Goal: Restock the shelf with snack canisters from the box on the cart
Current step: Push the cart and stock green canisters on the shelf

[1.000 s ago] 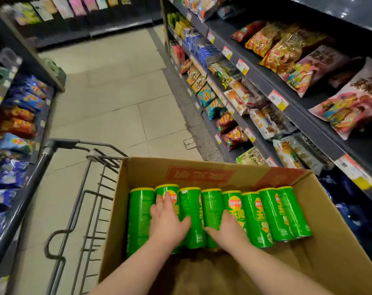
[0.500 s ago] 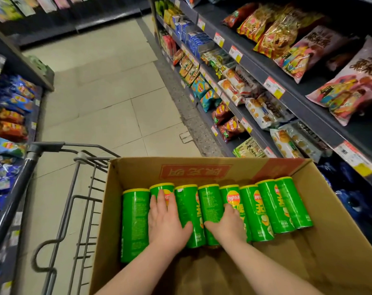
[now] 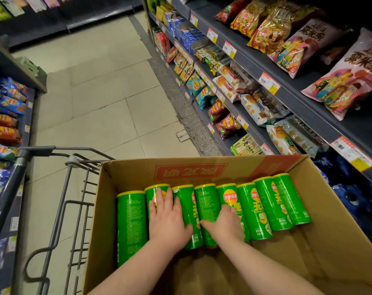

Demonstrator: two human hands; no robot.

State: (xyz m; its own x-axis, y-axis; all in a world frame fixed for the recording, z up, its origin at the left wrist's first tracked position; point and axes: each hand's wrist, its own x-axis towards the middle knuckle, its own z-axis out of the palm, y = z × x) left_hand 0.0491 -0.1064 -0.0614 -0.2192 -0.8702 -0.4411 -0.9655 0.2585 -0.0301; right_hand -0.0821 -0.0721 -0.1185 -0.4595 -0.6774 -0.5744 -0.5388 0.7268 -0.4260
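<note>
L hand [image 3: 168,218] flat on canisters [image 3: 264,209] in box [image 3: 121,173]; R hand [image 3: 225,222] curls round one. Look light, stiff, slick: grab mid-body, full wrap.

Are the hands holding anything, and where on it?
Left hand lies flat on the second canister from left. Right hand curls its fingers over the fifth canister at mid-body; nothing lifted.

8 green canisters [image 3: 208,205] lie in a row in the box [image 3: 340,241]
</note>
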